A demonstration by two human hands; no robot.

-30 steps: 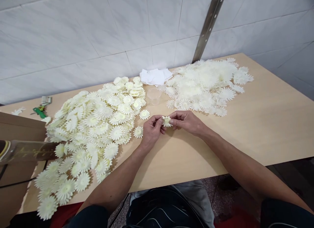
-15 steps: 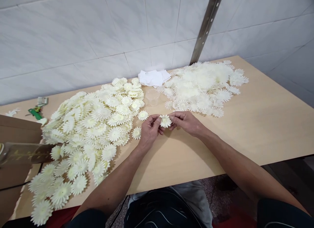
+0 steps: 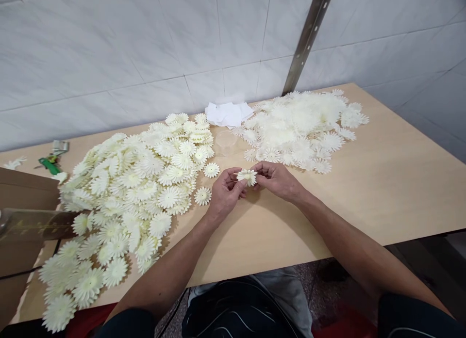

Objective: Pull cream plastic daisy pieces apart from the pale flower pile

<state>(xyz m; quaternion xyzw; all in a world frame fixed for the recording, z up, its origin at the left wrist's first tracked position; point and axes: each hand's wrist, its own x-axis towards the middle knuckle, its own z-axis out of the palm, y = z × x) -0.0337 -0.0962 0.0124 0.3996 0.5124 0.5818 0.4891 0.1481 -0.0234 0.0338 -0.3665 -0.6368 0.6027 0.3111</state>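
Between my two hands, above the middle of the table, is a cream artificial flower (image 3: 247, 177) with pointed petals. My left hand (image 3: 226, 190) pinches its left side, thumb on the near petals. My right hand (image 3: 275, 181) grips its right edge between thumb and fingers. Part of the flower's underside is hidden by the fingers. Left of my left hand, two single flowers lie apart, one flower (image 3: 203, 196) nearest it. Beyond them spreads a big heap of pale yellow flowers (image 3: 134, 183). Behind my right hand lies a pile of whiter, thinner petal layers (image 3: 302, 127).
White paper (image 3: 228, 115) and a clear round lid or dish (image 3: 226, 139) sit at the back of the wooden table (image 3: 386, 183). A green tool (image 3: 50, 166) lies far left, near a cardboard box (image 3: 27, 192) and a clear cylinder (image 3: 40, 225). A metal post (image 3: 307, 42) stands against the tiled wall.
The flower has tilted from facing me to a flatter, more edge-on angle. My left thumb has slid right across its near petals; both hands stay in nearly the same place.
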